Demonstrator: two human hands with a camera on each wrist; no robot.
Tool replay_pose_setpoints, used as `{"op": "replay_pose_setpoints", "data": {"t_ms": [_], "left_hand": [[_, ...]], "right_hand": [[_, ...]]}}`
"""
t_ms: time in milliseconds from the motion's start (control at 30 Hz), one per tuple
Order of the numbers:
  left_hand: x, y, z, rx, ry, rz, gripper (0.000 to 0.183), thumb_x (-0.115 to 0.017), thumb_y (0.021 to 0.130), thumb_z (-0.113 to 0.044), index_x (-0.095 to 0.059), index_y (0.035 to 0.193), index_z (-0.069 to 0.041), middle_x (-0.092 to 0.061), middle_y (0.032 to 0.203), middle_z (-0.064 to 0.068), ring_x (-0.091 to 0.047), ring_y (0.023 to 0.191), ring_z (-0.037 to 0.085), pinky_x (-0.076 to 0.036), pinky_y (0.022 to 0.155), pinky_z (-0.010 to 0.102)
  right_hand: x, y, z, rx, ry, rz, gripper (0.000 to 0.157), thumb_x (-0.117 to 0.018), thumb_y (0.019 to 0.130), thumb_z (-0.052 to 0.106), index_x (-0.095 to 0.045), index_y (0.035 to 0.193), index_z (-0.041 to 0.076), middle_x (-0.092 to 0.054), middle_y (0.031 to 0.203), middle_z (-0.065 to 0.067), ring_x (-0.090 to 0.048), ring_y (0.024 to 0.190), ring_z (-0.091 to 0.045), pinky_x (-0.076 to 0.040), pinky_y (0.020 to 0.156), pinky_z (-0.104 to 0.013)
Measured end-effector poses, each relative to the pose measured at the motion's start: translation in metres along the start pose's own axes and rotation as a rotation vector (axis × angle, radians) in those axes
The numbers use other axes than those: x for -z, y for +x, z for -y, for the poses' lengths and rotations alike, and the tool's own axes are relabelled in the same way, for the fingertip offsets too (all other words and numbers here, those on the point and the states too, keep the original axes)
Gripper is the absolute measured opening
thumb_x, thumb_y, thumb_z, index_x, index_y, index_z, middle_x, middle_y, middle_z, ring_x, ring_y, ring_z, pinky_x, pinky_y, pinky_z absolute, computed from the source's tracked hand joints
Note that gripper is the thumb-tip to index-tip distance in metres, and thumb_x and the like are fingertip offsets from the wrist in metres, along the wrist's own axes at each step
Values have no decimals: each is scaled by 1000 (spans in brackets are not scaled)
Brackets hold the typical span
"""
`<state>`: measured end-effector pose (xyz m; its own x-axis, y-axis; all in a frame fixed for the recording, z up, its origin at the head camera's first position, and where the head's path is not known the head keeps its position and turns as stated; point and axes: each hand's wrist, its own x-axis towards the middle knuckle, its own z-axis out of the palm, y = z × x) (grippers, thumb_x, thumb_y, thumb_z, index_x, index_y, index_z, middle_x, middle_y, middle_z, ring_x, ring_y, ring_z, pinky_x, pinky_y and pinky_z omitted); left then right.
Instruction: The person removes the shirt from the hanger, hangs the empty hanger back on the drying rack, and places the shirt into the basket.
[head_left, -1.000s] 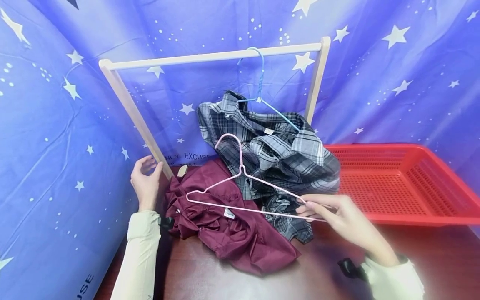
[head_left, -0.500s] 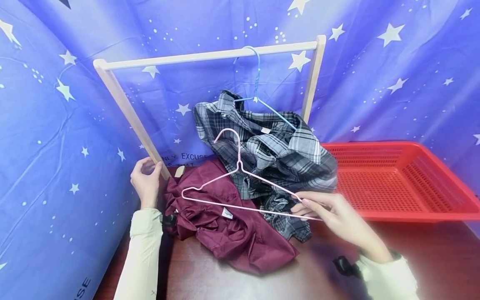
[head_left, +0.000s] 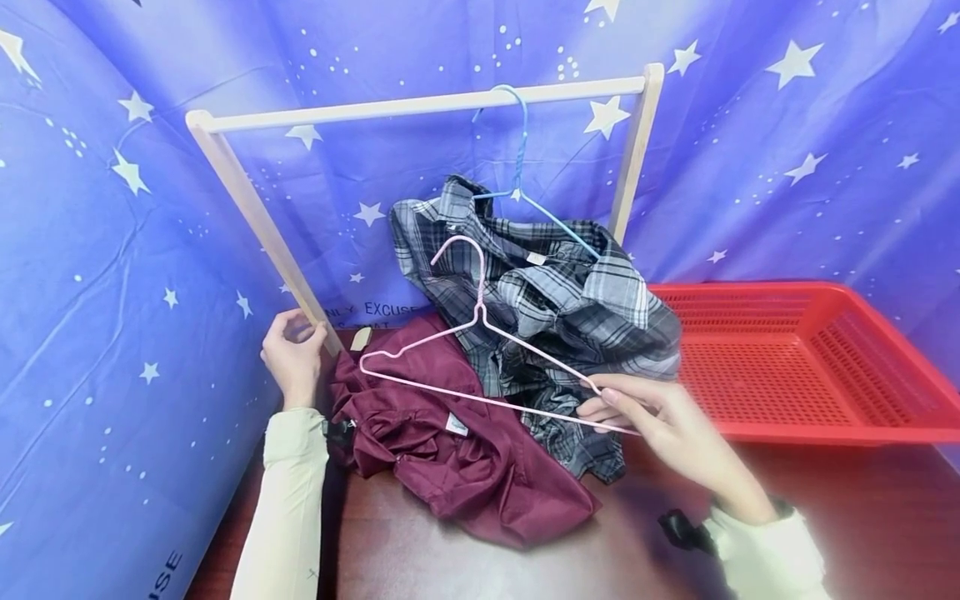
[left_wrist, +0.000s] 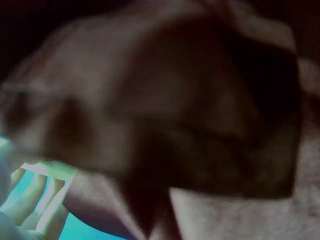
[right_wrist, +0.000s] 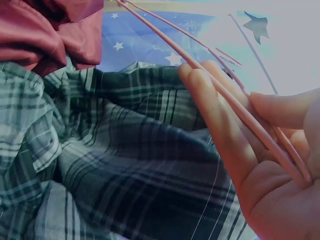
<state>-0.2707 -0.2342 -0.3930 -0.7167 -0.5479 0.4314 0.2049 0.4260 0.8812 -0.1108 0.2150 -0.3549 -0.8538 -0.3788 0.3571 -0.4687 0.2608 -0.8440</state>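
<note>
My right hand [head_left: 667, 425] holds a pink wire hanger [head_left: 481, 293] by one end of its shoulders, with the hook up. In the right wrist view, the hanger's two wires [right_wrist: 250, 119] run across the palm between thumb and fingers. At the left, my left hand [head_left: 292, 358] pinches the lower post of a small wooden clothes rack [head_left: 257, 221]. A grey plaid shirt [head_left: 630, 321] hangs from the rack's bar on a blue hanger [head_left: 521, 158]. Below the pink hanger, a crumpled maroon garment [head_left: 487, 492] with a white label lies on the table. Dark blurred cloth fills most of the left wrist view.
A red perforated plastic basket [head_left: 840, 433] stands right of the rack on the reddish-brown table [head_left: 637, 550]. Blue curtain [head_left: 750, 167] with white stars encloses the back and both sides. The plaid shirt's lower end trails onto the table beside the maroon garment.
My right hand has lifted the pink hanger a little, so its hook sits higher in front of the plaid shirt. My left hand stays at the rack's post.
</note>
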Motion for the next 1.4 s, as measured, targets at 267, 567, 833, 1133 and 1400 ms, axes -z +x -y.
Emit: {"op": "replay_pose_setpoints", "data": {"t_ms": [267,567,833,1133,1400], "left_hand": [[-1,-1,0,-9,52,-13,28,-72,81,-2,-68,108,-1,-74,104,16,-68,79,0,-51,72,12],[-2,-1,-2,-27,48,-4,28,-71,82,0,-67,109,1,-74,105,19,-72,94,32,-55,87,41],[-1,-3,-4,-23,37,-9,28,-71,81,-1,-67,109,1,-74,104,18,-72,93,32,-56,85,39],[-1,-3,-2,-26,35,1,28,-72,82,-1,-67,110,-1,-74,103,17,-71,90,25,-56,85,37],[-1,-3,0,-34,36,-3,28,-73,82,-1,-68,109,-1,-74,102,17,-70,88,19,-57,84,37]], "right_hand": [[-9,9,8,23,54,-11,32,-44,101,-4,-56,130,-10,-74,102,-18,-73,94,-14,-58,80,-32],[-15,22,21,59,-14,-62,32,-47,100,-4,-58,130,-7,-74,103,-17,-74,93,-13,-58,78,-31],[-22,34,37,102,-164,-169,30,-52,99,-3,-61,127,-4,-75,103,-14,-74,91,-14,-57,79,-24],[-26,46,50,174,-352,-311,32,-55,98,0,-64,128,4,-76,103,-7,-75,87,-16,-53,80,-15],[-28,54,56,219,-374,-370,33,-57,96,-2,-65,127,3,-76,103,-8,-74,90,-19,-52,81,-14]]}}
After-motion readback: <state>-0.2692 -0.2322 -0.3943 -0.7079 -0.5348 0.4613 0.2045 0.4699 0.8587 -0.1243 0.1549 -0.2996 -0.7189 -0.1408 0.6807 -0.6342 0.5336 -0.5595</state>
